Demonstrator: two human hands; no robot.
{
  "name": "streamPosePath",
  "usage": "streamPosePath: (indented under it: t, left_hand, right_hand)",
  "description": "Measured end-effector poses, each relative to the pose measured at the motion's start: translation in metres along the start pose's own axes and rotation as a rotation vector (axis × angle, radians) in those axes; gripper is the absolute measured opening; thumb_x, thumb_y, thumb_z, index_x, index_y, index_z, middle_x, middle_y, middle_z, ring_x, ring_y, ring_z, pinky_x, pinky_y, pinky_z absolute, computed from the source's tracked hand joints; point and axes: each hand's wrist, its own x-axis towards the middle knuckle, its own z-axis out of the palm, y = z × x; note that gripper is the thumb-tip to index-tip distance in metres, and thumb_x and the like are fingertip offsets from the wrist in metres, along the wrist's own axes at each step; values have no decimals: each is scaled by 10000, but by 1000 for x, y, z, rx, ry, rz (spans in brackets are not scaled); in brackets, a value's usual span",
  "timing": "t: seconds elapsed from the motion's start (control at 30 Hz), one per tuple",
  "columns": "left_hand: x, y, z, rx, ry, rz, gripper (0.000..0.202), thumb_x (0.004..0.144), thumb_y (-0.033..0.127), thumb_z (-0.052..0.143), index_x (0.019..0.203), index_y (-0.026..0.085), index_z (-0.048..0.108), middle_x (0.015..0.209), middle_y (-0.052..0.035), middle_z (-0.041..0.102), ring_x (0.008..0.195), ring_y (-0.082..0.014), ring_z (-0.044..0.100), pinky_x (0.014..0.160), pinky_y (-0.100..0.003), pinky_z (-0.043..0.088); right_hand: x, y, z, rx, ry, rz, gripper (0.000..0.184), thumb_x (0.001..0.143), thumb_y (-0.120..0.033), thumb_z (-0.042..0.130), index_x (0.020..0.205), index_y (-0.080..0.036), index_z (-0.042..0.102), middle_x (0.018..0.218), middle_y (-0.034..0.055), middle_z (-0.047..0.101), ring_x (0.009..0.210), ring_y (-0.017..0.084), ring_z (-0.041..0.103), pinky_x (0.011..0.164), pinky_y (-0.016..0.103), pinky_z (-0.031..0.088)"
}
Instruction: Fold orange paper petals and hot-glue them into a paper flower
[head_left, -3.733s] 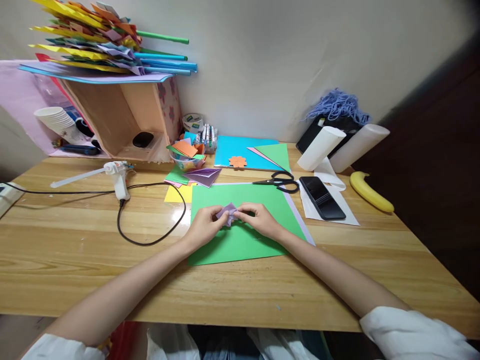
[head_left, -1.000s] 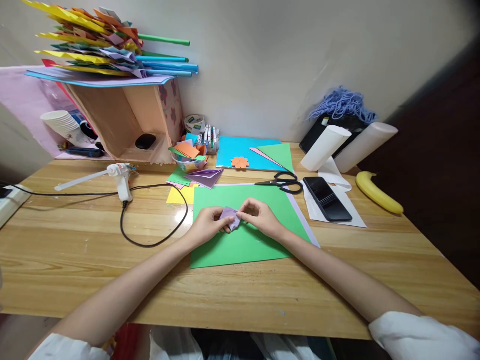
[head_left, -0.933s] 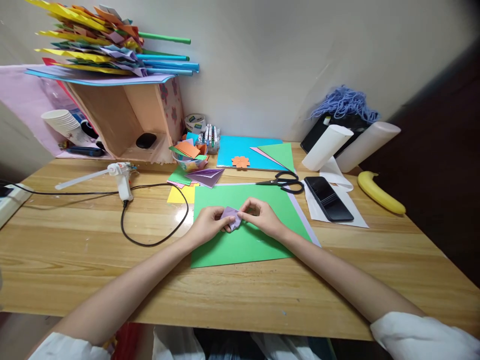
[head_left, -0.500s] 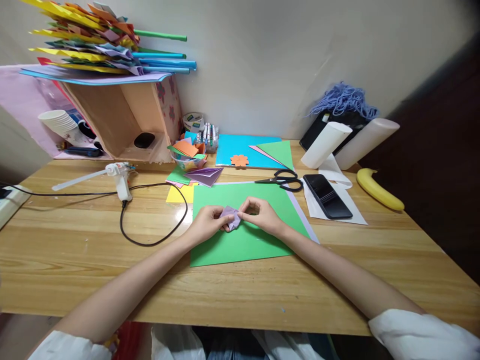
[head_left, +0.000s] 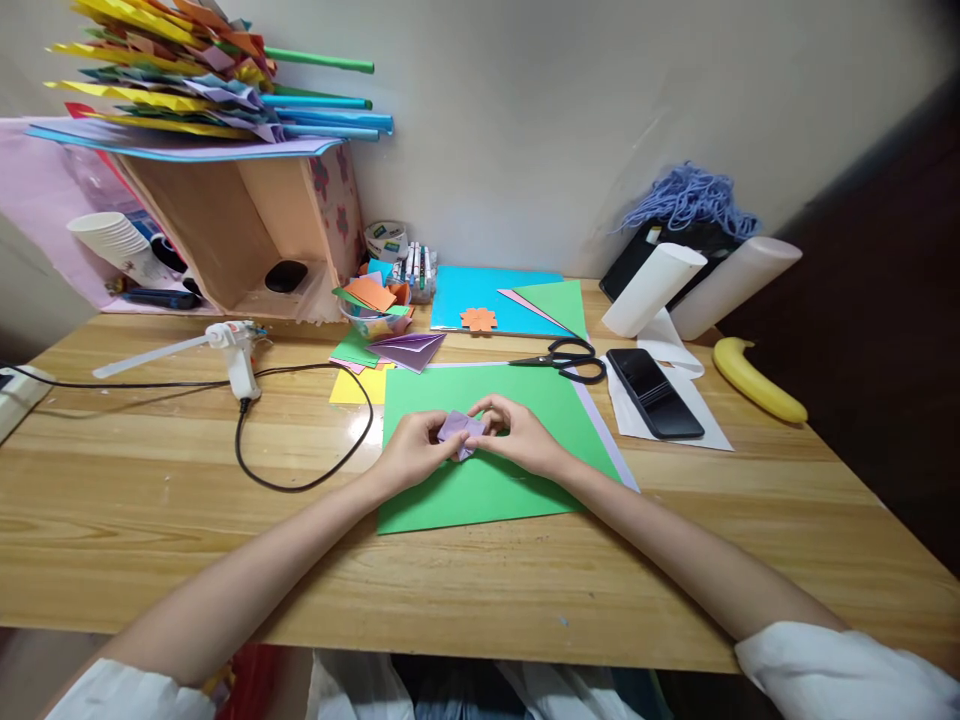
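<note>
Between my two hands is a small purple folded paper flower [head_left: 460,428], held just over a green paper sheet [head_left: 495,495]. My left hand [head_left: 414,448] pinches its left side, thumb on top. My right hand [head_left: 517,434] has its thumb and forefinger at the right edge of the flower, fingers curled. Behind the hands, black scissors [head_left: 568,360] lie across the green sheet's far edge. An orange paper flower [head_left: 478,319] rests on a blue sheet [head_left: 450,295]. A folded purple paper piece [head_left: 411,349] lies farther back on the left.
A white glue gun [head_left: 236,360] with a looping black cable stands at left. A phone [head_left: 654,392] lies on white paper at right, beside a banana [head_left: 757,380] and white rolls [head_left: 654,290]. An open box [head_left: 247,230] and a bowl of paper scraps [head_left: 373,300] stand behind.
The purple flower has opened out a little and turned between my fingers. My right hand's fingers have shifted, with the forefinger now reaching behind the flower. The view has moved slightly.
</note>
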Motion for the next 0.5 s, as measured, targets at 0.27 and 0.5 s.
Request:
streamPosePath:
  t: [0.27,0.5]
  left_hand:
    - [0,2,-2,70,19,27,343,771,432,508,714,117,632,634,-20,611,569,-126,507,485,-196,337]
    - [4,-4,-4,21,-20,-32,333,724,425,554,794,120,669,692,-21,646,598,-141,542,511,-198,377]
  right_hand:
    - [3,6,-1,47,2,-4,230,759,-356,594,876,-161,557,630,-18,598,600,126,537,593,240,395]
    - [-2,7,3,6,59,-48,185,795,-325,558,903,-175,564,656,-8,618,629,137,554,637,257,418]
